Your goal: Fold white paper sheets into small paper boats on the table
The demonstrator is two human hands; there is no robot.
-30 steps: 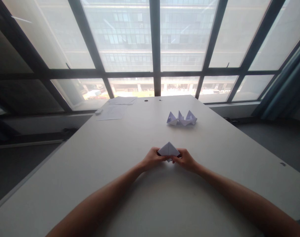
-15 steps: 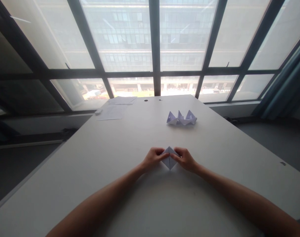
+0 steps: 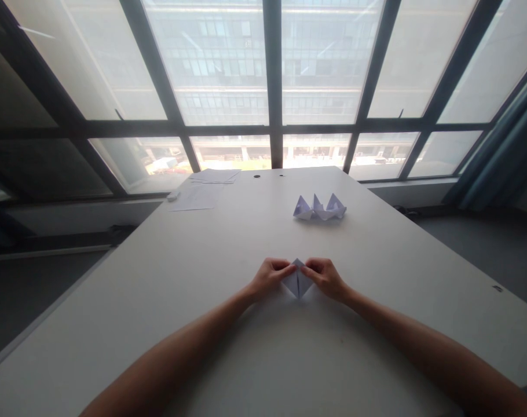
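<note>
While both forearms are reaching up from the lower corners of the view, the left hand (image 3: 270,275) and the right hand (image 3: 326,277) are meeting over the nearer part of the white surface (image 3: 246,234), pinching a small folded paper (image 3: 292,285) between them. Each is gripping one side of it: the thumbs are pressing on its face near the top point, and the other fingers are curling partly out of sight behind. The folded paper is showing a diamond outline, with a dark seam running down its middle to the lower point, so several folds are apparently in place already. Beyond it, to the right, peaked paper shapes (image 3: 323,215) are standing on the surface, touching or nearly so; how many separate pieces are making up their three peaks is hard to tell. Judging by them, the held piece is lacking its opened, standing form, and that shaping seems left. Farther off, toward the left edge, loose sheets (image 3: 194,198) are lying flat, apparently unfolded.
</note>
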